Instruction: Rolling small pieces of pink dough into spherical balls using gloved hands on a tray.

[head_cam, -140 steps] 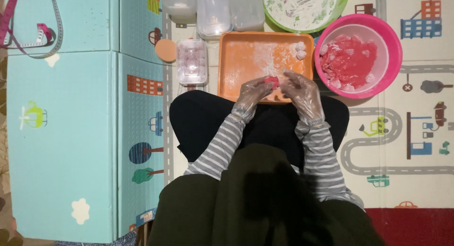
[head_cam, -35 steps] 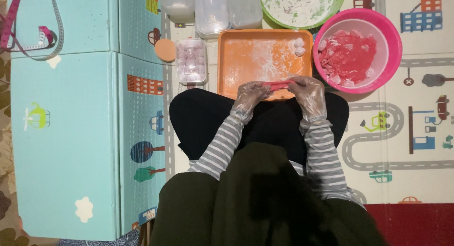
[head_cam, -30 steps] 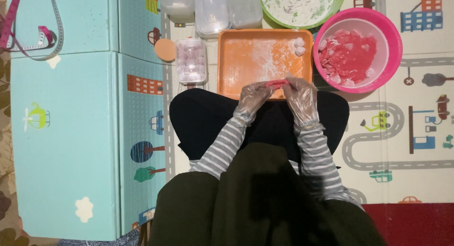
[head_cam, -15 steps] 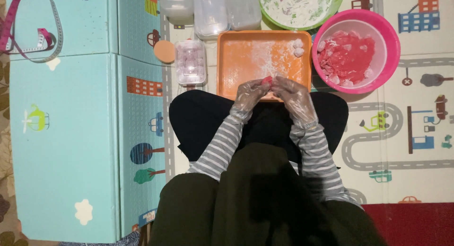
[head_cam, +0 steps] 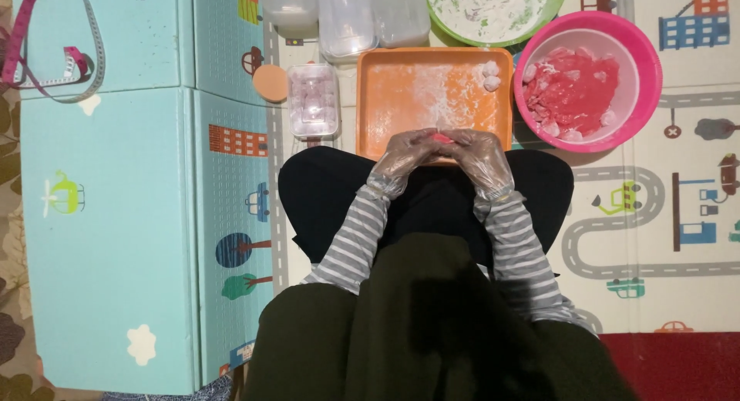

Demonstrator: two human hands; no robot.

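Note:
Both my hands wear thin clear plastic gloves and meet over the near edge of an orange tray (head_cam: 401,92) dusted with white flour. My left hand (head_cam: 402,156) and my right hand (head_cam: 479,154) are closed together around a small pink-red lump of dough (head_cam: 441,138), of which only a sliver shows between the fingers. Two small white floured balls (head_cam: 490,75) lie at the tray's far right corner. A pink bowl (head_cam: 640,69) to the right holds red dough pieces.
A clear lidded tub of pale pink balls (head_cam: 312,100) stands left of the tray, with a round orange lid (head_cam: 270,82) beside it. Clear containers (head_cam: 347,15) and a green bowl (head_cam: 493,8) of white powder sit behind. A measuring tape (head_cam: 54,38) lies on the teal mat.
My hands have drawn closer together around the pink lump and shifted slightly left along the tray's near edge. Nothing else has moved.

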